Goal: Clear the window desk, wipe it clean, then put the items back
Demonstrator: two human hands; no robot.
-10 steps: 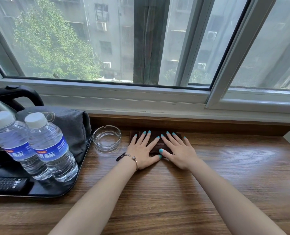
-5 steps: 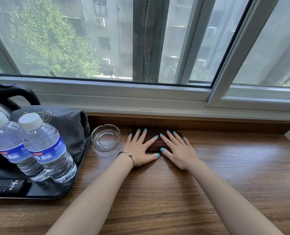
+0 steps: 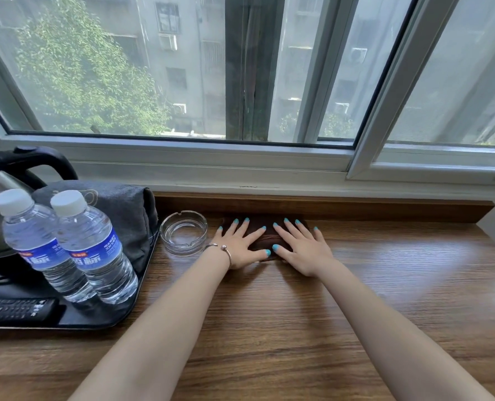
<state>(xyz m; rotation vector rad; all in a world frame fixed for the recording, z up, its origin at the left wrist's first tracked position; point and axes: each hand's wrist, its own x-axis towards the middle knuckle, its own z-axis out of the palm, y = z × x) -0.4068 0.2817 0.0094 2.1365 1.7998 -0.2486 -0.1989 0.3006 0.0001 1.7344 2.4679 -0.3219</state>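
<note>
Pressing folded dark-brown cloth (image 3: 265, 237) flat with left hand (image 3: 240, 247) and right hand (image 3: 301, 250), grips wide | staying at brown wooden bench (image 3: 385, 285) back edge, beside round clear glass ashtray (image 3: 183, 232) | barely shifting, likely wiping.

Plenty of soft daylight coming in through the window (image 3: 182, 82) — nothing dim here. The wooden desk (image 3: 399, 270) picks up a pale sheen on its right side, shadows stay faint. Wide-angle lens bends the window frame (image 3: 385, 111) toward the edges — the buildings outside look hazy.
</note>
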